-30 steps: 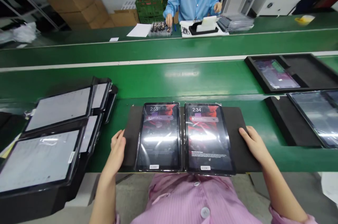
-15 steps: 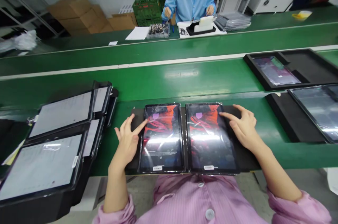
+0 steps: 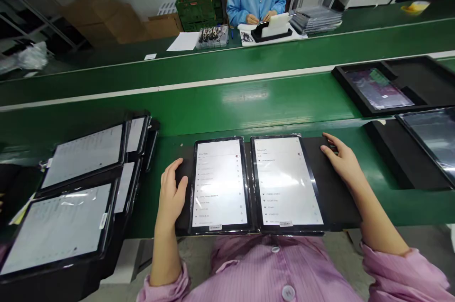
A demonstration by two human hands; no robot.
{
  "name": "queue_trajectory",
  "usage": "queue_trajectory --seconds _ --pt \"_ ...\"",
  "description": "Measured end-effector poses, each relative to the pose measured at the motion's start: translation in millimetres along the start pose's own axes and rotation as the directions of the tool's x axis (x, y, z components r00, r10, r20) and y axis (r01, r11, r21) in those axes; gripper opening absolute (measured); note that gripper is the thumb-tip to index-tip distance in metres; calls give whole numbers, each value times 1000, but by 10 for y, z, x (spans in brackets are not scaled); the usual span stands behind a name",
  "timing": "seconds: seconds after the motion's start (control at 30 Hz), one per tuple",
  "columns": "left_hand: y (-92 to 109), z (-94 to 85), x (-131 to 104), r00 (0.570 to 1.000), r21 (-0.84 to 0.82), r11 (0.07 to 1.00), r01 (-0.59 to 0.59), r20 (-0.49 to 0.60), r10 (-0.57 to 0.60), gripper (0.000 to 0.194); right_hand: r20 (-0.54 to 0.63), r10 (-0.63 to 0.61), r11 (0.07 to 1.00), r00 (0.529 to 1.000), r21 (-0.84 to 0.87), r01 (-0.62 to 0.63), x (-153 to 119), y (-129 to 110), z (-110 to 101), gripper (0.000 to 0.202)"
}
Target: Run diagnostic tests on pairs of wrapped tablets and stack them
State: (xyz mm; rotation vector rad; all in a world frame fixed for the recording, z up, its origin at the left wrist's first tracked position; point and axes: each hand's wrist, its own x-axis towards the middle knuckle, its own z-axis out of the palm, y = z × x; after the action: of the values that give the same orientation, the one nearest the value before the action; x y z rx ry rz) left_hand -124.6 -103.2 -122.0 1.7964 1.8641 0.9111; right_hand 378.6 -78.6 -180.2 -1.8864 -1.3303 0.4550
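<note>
Resting left hand (image 3: 171, 191) and right hand (image 3: 343, 162), fingers loosely spread, on black mat (image 3: 336, 197), flanking two lit tablets (image 3: 219, 183) (image 3: 287, 186), screens left unobstructed

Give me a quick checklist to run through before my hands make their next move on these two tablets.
1. Left tablet screen lit, white list showing: ok.
2. Right tablet screen lit, white list showing: ok.
3. Both tablets lying flat side by side on the black pad: ok.
4. Left hand off the screen, resting at the pad's left edge: ok.
5. Right hand off the screen, on the pad: ok.
6. List text readable: cannot tell.
</note>
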Motion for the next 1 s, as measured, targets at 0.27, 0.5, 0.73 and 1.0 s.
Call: queue_trajectory --seconds 0.27,0.5,0.73,1.0 --pt "-56 -52 -78 969 -32 994 -101 222 105 73 0 -5 1000 1000 -26 5 -7 -25 -103 63" --pt "-58 -62 -87 957 35 988 -151 257 137 80 -38 -11 994 999 -107 7 -144 -191 -155 65" --pt "-33 -67 -77 948 66 987 -146 293 121 85 223 -562 780 797 -178 600 -836 -828 -200 41" --pt "-103 -62 -78 921 157 941 -300 304 243 97 451 -707 540 545 -154 828 -1234 -1142 12 41"
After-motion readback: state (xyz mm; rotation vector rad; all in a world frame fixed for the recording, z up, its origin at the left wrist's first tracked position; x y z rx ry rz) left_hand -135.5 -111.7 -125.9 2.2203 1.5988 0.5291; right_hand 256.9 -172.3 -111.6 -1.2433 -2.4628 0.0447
